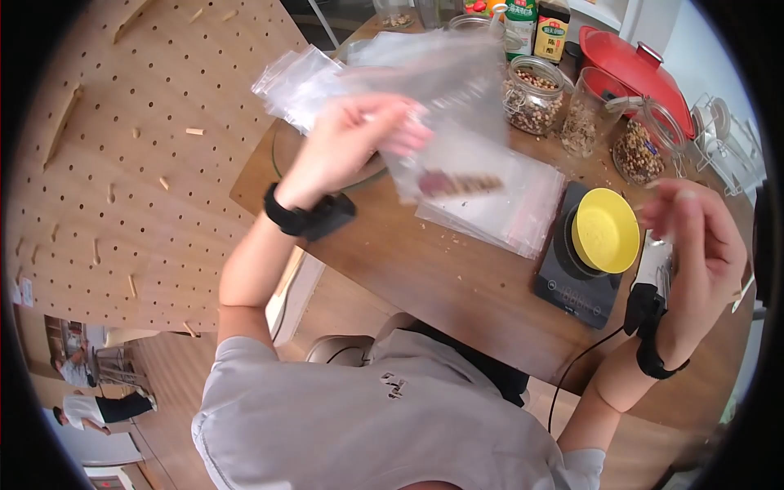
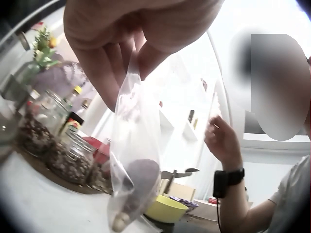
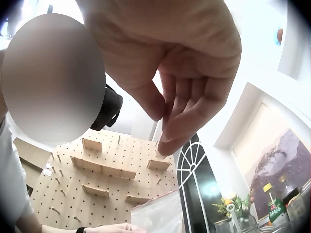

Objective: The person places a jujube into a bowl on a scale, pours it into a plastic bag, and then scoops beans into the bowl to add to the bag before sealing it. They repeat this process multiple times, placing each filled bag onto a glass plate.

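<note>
My left hand point(image 1: 359, 139) pinches the top of a clear plastic bag point(image 2: 130, 128), which hangs below the fingers. A dark reddish piece and some pale and brown bits lie in the bottom of the bag. On the right, my right hand point(image 1: 698, 233) is raised beside a yellow bowl point(image 1: 604, 233), its fingers loosely bent. Nothing shows between those fingers in the right wrist view. The bowl stands on a black digital scale point(image 1: 563, 292). More flat clear zip bags point(image 1: 535, 208) lie on the wooden table point(image 1: 457, 278), partly behind the held bag.
Glass jars of mixed beans point(image 1: 535, 94) stand at the back, near sauce bottles point(image 1: 553, 31) and a red lidded pot point(image 1: 641, 69). An open clip-top jar point(image 1: 641, 151) is near the scale. A wooden pegboard point(image 1: 155, 163) rises on the left.
</note>
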The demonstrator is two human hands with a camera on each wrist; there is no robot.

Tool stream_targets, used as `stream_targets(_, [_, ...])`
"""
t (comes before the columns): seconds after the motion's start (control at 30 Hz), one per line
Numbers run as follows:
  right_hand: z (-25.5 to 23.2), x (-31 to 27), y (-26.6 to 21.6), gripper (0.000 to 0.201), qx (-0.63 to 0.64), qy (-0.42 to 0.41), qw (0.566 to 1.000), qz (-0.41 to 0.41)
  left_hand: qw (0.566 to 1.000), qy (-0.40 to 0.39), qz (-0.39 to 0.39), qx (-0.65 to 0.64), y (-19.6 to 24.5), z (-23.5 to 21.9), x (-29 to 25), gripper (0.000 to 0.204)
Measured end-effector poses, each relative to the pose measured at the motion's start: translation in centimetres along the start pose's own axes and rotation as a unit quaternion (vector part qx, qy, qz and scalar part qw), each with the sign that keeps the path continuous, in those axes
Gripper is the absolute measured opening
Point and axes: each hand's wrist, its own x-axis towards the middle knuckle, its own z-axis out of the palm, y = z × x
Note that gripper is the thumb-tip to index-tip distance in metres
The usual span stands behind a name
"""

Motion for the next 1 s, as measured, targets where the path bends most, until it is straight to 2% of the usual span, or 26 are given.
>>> stream_targets(0.1, [0.3,0.0,0.0,0.017,0.035,-0.042,0.998,-0.007,0.991,0.122,-0.021,0.048,-0.1,-4.7,0.8,0.031])
stream_targets(0.2, [0.2,0.1,0.0,0.017,0.038,-0.044,0.998,-0.008,0.982,0.187,-0.035,-0.014,-2.2,-10.0,2.2,0.033])
stream_targets(0.33, [0.4,0.0,0.1,0.017,0.045,-0.042,0.998,-0.003,0.972,0.209,-0.103,-0.033,-6.2,-16.5,4.1,0.032])
stream_targets(0.43, [0.4,-0.2,-0.2,0.016,0.047,-0.041,0.998,0.005,0.951,0.264,-0.152,0.048,-8.1,-18.7,4.8,0.034])
stream_targets(0.53, [0.3,-0.3,-0.7,0.015,0.033,-0.038,0.999,0.013,0.947,0.242,-0.19,0.089,-7.6,-19.3,5.0,0.037])
stream_targets(0.63, [0.4,-0.5,-0.8,0.014,0.03,-0.027,0.999,0.008,0.921,0.324,-0.167,0.137,-6.9,-20.5,5.2,0.038])
stream_targets(0.67, [0.4,-0.6,-0.8,0.016,0.02,-0.03,0.999,0.005,0.878,0.377,-0.098,0.277,-7.1,-20.9,5.1,0.041])
stream_targets(0.7, [0.4,-0.6,-0.9,0.017,0.011,-0.033,0.999,0.002,0.81,0.42,-0.025,0.408,-7.4,-21.4,4.9,0.043])
stream_targets(0.73, [0.4,-0.6,-1.0,0.019,0.001,-0.036,0.999,-0.001,0.719,0.449,0.05,0.528,-7.7,-21.6,4.9,0.046])
stream_targets(0.83, [0.5,-0.8,-1.2,0.018,-0.002,-0.031,1.0,-0.004,0.709,0.195,0.213,0.644,-7.0,-19.9,4.7,0.054])
stream_targets(0.87, [0.5,-0.8,-1.2,0.018,-0.005,-0.033,0.999,-0.004,0.732,0.084,0.227,0.637,-7.2,-18.3,4.5,0.06])
stream_targets(0.97, [0.6,-0.8,-1.3,0.018,-0.013,-0.043,0.999,-0.009,0.702,-0.071,0.127,0.697,-8.4,-13.2,4.6,0.066])
stream_targets(1.0, [0.6,-0.9,-1.2,0.018,-0.015,-0.048,0.999,-0.012,0.711,-0.082,0.086,0.693,-8.9,-12.7,4.7,0.068])
